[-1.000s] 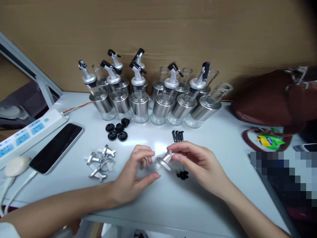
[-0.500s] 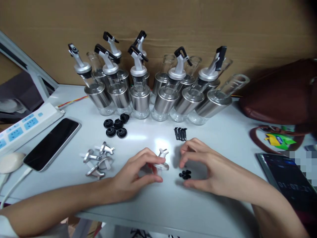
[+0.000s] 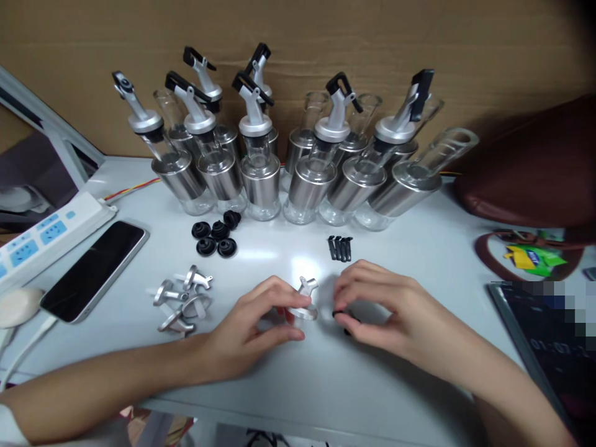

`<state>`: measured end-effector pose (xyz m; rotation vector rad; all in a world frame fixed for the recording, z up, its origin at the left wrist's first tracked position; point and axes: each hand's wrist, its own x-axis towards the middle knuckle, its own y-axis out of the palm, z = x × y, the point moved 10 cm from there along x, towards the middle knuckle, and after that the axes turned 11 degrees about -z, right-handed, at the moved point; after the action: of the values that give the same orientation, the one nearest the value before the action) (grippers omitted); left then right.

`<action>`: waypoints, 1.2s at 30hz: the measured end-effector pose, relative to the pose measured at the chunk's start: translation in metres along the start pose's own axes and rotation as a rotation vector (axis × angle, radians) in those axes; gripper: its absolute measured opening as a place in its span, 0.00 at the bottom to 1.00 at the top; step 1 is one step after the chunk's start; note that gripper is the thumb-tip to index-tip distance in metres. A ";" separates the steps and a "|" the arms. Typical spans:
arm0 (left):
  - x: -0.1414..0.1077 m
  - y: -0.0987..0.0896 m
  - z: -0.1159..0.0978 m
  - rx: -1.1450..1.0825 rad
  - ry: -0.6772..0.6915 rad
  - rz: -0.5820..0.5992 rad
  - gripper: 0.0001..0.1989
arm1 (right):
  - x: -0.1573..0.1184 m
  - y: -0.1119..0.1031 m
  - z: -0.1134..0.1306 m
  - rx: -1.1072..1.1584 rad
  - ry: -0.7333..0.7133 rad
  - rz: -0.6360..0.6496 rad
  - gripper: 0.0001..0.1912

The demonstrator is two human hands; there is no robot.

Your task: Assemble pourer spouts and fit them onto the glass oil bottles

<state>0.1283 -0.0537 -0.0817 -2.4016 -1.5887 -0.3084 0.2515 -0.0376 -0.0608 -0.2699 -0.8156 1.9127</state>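
Observation:
My left hand [image 3: 265,316] grips a silver pour spout [image 3: 303,312] by its round flange, the forked end pointing up. A hand's width to the right, my right hand [image 3: 377,304] pinches a small black plug [image 3: 338,313] between thumb and fingertips. More small black pieces [image 3: 348,331] lie under that hand, mostly hidden. Several black levers [image 3: 339,248] rest in a row just beyond it. Left of my left forearm lies a loose group of silver spouts [image 3: 168,293], with black rubber stoppers [image 3: 220,230] behind them.
Glass bottles with steel sleeves [image 3: 261,180] line the back, several topped with spouts. A phone [image 3: 95,270] and a power strip [image 3: 51,233] lie at left. On the right are a brown bag [image 3: 526,167], a snack packet [image 3: 535,259] and a dark screen showing a timer [image 3: 535,347].
My right hand's fingers have closed from an open curl above the small black plugs into a pinch on one. My left hand keeps the spout in nearly the same place. The view has shifted slightly.

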 end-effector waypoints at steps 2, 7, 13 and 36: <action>-0.001 0.001 0.001 -0.008 -0.014 0.015 0.20 | 0.000 -0.010 -0.002 0.095 0.057 -0.092 0.02; 0.000 0.006 -0.004 -0.022 0.004 0.061 0.20 | 0.001 -0.030 0.000 0.233 0.103 -0.381 0.04; 0.000 0.006 -0.006 0.025 0.042 0.061 0.21 | 0.003 -0.009 -0.014 0.497 0.279 -0.442 0.03; 0.000 0.005 -0.016 0.218 0.164 0.077 0.20 | 0.003 -0.007 -0.008 0.540 0.221 -0.397 0.05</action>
<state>0.1324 -0.0607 -0.0666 -2.2051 -1.3787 -0.2925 0.2596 -0.0299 -0.0618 0.0168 -0.1678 1.6156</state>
